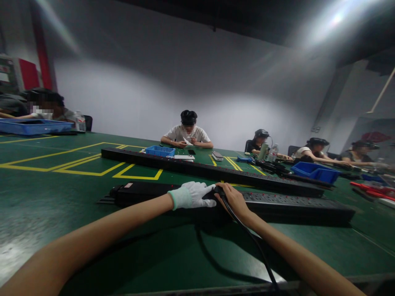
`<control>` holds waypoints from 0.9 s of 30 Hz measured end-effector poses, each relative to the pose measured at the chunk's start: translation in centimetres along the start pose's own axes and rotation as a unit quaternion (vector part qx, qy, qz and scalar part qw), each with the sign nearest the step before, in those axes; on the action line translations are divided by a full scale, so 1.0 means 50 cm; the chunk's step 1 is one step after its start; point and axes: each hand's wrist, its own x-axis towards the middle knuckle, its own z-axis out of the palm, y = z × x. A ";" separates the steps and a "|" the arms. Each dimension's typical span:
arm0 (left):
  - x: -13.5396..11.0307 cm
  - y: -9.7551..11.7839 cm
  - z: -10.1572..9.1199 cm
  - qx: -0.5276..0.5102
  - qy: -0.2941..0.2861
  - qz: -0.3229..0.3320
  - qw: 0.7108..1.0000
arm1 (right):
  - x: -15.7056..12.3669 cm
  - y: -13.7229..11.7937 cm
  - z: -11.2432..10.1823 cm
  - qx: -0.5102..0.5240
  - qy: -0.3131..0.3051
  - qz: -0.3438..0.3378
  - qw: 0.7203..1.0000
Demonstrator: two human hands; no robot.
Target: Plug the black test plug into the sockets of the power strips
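A long black power strip (293, 202) with rows of sockets and small red dots lies across the table in front of me. My left hand (194, 195), in a white glove with a green cuff, rests on the strip with index finger and thumb stretched apart. Bare, my right hand (233, 200) is closed around a black plug (219, 190) at the strip's socket face. From the plug a black cord (257, 242) runs down toward the table's near edge. How far the plug sits in a socket is hidden by my fingers.
A second long black power strip (185, 166) lies just behind. Farther off are a small blue basket (160, 151), a blue bin (314, 172) and a large blue tray (33, 126). Yellow tape marks the green table (46, 197). Several people sit around it, one person (188, 131) opposite me.
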 end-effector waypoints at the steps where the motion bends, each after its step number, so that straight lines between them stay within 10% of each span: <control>1: 0.000 0.000 -0.001 -0.001 -0.002 0.000 1.000 | 0.000 -0.001 0.000 0.005 0.001 0.004 1.000; 27: -0.001 0.001 -0.002 -0.004 -0.008 -0.004 1.000 | -0.002 -0.006 0.008 0.031 0.058 0.026 0.997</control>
